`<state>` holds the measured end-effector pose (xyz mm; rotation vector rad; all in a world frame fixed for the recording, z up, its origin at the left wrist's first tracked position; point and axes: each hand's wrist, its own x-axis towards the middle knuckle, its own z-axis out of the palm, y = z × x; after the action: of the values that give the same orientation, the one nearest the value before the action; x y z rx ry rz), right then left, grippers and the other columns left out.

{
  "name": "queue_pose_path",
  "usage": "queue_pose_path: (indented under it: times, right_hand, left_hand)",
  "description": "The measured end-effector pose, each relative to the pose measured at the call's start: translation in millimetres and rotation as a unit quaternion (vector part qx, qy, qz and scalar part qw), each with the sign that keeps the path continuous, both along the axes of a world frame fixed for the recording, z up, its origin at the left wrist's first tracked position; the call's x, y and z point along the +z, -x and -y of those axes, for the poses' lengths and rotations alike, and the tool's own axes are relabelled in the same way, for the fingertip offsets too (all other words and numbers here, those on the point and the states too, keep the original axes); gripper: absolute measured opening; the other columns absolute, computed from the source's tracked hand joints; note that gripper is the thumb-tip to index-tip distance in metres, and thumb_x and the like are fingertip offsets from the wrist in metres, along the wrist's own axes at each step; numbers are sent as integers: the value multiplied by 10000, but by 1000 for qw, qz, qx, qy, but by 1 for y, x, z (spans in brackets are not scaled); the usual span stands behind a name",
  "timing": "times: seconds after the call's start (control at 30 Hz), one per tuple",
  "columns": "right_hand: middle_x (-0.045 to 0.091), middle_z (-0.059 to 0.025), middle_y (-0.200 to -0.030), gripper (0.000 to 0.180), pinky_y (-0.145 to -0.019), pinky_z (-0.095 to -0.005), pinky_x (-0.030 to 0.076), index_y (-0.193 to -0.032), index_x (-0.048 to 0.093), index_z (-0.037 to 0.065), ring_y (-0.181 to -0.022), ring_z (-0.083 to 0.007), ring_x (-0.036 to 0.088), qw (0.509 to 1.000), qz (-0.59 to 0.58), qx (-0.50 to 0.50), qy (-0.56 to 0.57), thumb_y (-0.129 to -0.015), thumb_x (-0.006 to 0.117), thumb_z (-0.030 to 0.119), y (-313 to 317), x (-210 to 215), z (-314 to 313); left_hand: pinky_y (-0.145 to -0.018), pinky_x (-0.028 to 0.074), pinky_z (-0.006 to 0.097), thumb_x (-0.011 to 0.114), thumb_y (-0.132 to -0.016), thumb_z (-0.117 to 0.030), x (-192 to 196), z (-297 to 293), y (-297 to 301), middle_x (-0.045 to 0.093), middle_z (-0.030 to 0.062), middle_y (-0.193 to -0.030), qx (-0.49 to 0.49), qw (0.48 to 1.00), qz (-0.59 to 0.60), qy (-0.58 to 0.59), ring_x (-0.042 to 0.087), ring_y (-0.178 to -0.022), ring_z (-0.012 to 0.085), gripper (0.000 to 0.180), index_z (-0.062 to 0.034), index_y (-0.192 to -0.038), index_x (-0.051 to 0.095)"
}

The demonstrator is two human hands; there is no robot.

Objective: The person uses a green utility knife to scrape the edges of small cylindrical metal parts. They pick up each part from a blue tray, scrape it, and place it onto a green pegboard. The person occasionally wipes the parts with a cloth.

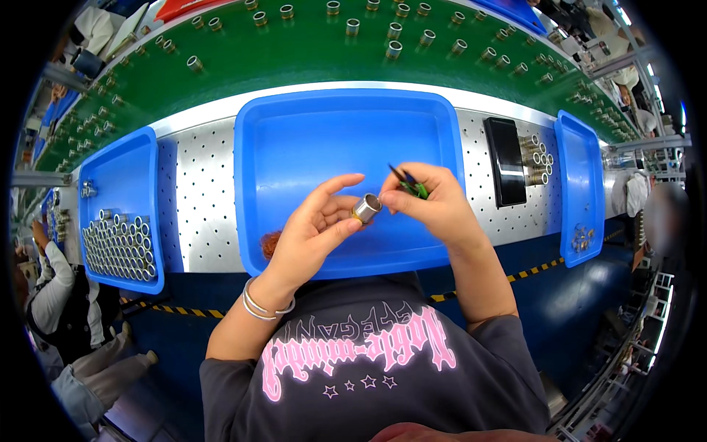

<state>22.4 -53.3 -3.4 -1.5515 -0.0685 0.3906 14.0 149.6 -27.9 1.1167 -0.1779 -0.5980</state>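
Head view: your left hand pinches a small metal sleeve by its side, fingertips only, over the big blue tray. Your right hand grips a green-handled tool, tip near the sleeve mouth. Risk: the pinch is light, so a hard poke could twist the sleeve loose into the tray. Sleeve is short, shiny, cylindrical, open end facing right. Farther left, matching sleeves stand packed in a side tray.
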Motion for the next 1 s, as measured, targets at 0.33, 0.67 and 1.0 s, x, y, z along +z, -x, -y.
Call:
queue_pose_path:
  times: [0.33, 0.67, 1.0]
  right_hand:
    - [604, -61, -760, 78, -686, -246, 450, -828, 582, 17, -732, -125, 574, 989, 49, -29, -140, -825, 626, 81, 5, 6, 1]
    - [647, -99, -847, 68, -576, -197, 396, -841, 581, 34, -655, -71, 525, 980, 37, -30, -192, -857, 592, 99, -5, 22, -20]
    - [601, -140, -992, 56, -440, -181, 248, -902, 537, 67, -435, -7, 265, 918, -8, -213, -335, -916, 514, 116, -22, -4, -9]
  left_hand:
    - [-891, 471, 323, 592, -860, -99, 1, 0, -2, 596, 151, -1090, 36, 994, -99, 34, 597, -982, 213, 444, -13, -1270, 444]
    - [-887, 483, 331, 594, -847, -50, -3, 0, 0, 588, 148, -1097, 45, 997, -55, 31, 591, -1002, 208, 456, 12, -1272, 438]
    - [-860, 488, 319, 582, -848, -36, -1, -4, 4, 585, 161, -1095, 66, 997, -27, 37, 599, -976, 209, 469, -6, -1291, 432]
